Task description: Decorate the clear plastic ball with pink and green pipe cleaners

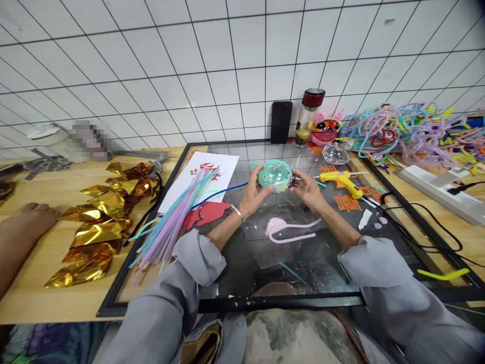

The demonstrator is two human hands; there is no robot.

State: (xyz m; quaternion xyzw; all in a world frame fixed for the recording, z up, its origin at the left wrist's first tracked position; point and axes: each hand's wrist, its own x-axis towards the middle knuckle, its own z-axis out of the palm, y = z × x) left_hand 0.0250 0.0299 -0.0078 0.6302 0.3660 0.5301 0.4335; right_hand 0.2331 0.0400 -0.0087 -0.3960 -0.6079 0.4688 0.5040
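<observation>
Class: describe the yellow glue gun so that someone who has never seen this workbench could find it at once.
Start at the black-framed glass sheet lying on the wooden table. Near its far right side, just beyond the right hand, lies the glue gun. It is the only solid yellow, pistol-shaped tool there, unlike the clear dome behind it and the tangle of pipe cleaners.

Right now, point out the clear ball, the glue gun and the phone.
clear ball (275, 176), head view, front of the dome
glue gun (343, 179), head view, yellow body
phone (281, 122), head view, middle of its dark back
</observation>
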